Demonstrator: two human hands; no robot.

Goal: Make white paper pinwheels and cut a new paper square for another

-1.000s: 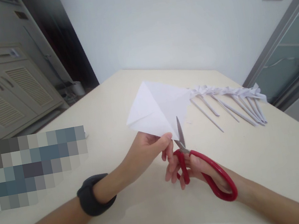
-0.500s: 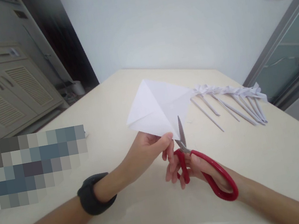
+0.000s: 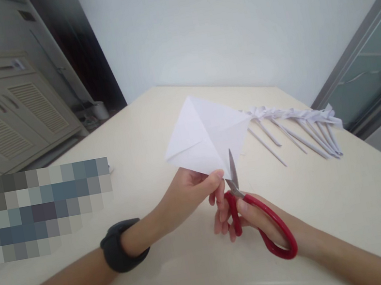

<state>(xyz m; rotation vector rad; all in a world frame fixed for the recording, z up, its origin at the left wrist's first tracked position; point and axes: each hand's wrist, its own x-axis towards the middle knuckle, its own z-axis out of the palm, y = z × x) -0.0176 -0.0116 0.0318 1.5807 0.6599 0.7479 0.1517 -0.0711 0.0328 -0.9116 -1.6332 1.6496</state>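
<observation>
My left hand (image 3: 188, 194) pinches the near corner of a folded white paper (image 3: 207, 134), holding it up above the cream table (image 3: 332, 196). The paper is a creased kite shape. My right hand (image 3: 252, 220) grips red-handled scissors (image 3: 259, 221), fingers through the loops. The steel blades point up and touch the paper's lower right edge, right beside my left thumb. A black band sits on my left wrist.
A row of thin rolled or folded white paper strips (image 3: 295, 129) lies on the table to the far right. A beige cabinet with louvred doors (image 3: 4, 111) stands at the left. A glass door (image 3: 372, 66) is at the right. A blurred patch covers the left table edge.
The paper and both hands have shifted slightly right and up. The scissors' handles have drawn closer together at the paper's edge.
</observation>
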